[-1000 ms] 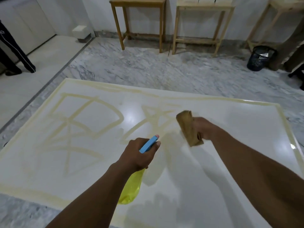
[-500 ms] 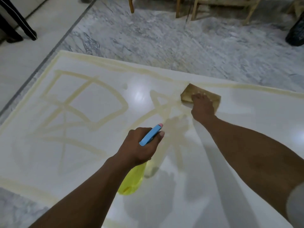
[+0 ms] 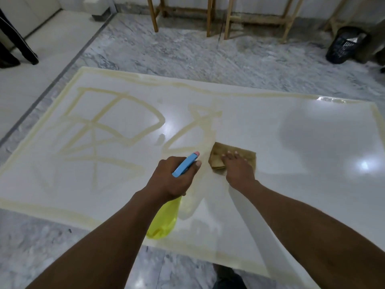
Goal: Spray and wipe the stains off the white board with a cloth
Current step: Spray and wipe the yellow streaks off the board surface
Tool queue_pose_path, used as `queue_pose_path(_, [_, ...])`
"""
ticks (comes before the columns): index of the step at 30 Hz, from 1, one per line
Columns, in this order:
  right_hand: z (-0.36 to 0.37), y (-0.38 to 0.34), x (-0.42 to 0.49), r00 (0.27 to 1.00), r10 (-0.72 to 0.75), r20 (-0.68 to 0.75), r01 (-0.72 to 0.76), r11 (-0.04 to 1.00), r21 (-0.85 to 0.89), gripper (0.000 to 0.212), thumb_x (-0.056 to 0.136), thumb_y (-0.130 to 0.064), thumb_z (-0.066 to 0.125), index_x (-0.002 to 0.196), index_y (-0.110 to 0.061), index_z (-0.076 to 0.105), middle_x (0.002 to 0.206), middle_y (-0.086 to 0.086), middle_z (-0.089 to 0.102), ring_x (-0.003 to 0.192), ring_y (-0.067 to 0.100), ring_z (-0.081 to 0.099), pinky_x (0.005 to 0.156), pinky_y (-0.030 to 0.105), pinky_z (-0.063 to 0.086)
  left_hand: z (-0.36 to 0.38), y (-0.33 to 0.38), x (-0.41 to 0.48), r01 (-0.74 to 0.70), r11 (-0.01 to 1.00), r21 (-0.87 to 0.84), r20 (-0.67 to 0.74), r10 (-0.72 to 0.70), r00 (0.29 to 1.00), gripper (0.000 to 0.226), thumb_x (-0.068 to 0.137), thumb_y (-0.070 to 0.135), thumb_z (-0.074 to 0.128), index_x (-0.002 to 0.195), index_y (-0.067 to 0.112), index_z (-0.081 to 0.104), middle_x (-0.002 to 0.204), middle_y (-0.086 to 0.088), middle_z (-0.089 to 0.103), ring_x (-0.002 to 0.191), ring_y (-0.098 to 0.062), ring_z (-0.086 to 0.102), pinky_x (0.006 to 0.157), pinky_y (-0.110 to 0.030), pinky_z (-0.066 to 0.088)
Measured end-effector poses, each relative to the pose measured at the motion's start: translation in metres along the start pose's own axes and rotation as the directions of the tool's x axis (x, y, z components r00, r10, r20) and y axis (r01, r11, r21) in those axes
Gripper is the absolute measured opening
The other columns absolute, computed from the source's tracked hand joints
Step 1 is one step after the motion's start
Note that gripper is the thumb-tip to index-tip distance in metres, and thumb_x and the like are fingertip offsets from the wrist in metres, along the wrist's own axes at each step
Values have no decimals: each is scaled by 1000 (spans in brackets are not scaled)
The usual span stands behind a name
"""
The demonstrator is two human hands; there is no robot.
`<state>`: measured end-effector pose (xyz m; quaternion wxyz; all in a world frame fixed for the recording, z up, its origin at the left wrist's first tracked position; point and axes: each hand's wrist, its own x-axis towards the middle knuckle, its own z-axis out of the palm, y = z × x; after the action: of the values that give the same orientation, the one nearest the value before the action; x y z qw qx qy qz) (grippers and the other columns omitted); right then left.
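Brown cloth (image 3: 219, 149) lay flat on the white board (image 3: 302, 147) near its middle, under the right grip (image 3: 239, 172), whose spread, straight fingers pressed down on it. Just at 9 o'clock of the cloth, the left grip (image 3: 170, 178) was curled round the neck of a spray bottle (image 3: 164, 220), its blue head pointing to 1 o'clock. Yellowish stains (image 3: 116, 126) crossed the board from 9 to 12 o'clock of the cloth. The board lay on a marble floor (image 3: 187, 55); a black bin (image 3: 343, 46) stood at 2 o'clock, well apart.
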<state>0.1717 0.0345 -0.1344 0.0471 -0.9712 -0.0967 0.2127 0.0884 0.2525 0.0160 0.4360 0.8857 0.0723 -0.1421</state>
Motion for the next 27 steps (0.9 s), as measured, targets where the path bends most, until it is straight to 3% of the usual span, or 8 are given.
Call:
queue_pose_path(3, [32,-25,-59,1000,3,-19,-3,1000,-14,58,99,-9,40,155,-20,27,166,5,19,153,27,14,121,49,20,-2,-18,-40,-9,1000,-20,3,9,1000,39,102,49,63,104,13,77,86,-22,74,60,-27,75,64,-40,67])
queue_pose_path(8, [70,-75,-148,1000,-14,-10,14,1000,-26,61,93,-10,51,151,-22,38,162,4,30,149,27,27,117,40,31,-8,-51,-116,-14,998,-64,1,14,1000,41,103,47,62,110,10,78,93,-23,76,73,-29,77,55,-10,54])
queue_pose_path(12, [49,-84,-179,998,35,53,-49,961,273,22,88,-22,57,101,-28,73,102,3,73,92,27,71,73,30,54,-20,-62,-151,-39,994,-105,14,40,999,33,104,47,61,105,18,77,98,-25,76,78,-33,78,55,-9,53])
queue_pose_path(15, [4,-61,-178,964,126,236,-263,607,750,22,92,-18,56,77,-9,69,73,10,65,69,27,65,62,30,47,-29,-61,-151,-69,993,-95,3,70,998,38,103,50,61,103,15,75,98,-22,77,77,-30,78,56,-11,55])
queue_pose_path(18, [-7,-38,-175,903,32,428,-428,-7,904,18,89,-10,60,97,3,68,100,19,71,91,35,69,83,42,55,-33,-53,-139,-99,989,-112,5,100,995,39,103,48,61,106,12,75,97,-26,75,81,-35,76,53,-9,52])
queue_pose_path(20, [1,-29,-169,868,-59,492,-494,-187,849,39,82,-10,71,119,3,64,121,24,68,114,41,65,101,52,51,-32,-50,-126,-104,987,-119,15,106,994,45,103,47,61,107,5,75,95,-28,74,82,-37,76,53,-9,52])
queue_pose_path(23, [0,-17,-139,833,-148,533,-551,-138,823,56,80,-11,78,131,1,58,130,25,63,121,42,61,108,54,44,-33,-41,-97,-98,987,-126,27,102,994,45,104,47,61,109,4,75,95,-28,74,81,-36,76,54,-10,52])
queue_pose_path(27, [-68,-4,-62,874,-148,463,-457,74,887,42,88,-7,66,129,0,60,126,24,66,115,41,65,98,50,52,-41,-28,-39,-87,989,-118,27,91,995,41,103,47,62,106,9,75,88,-25,73,73,-33,75,56,-14,57])
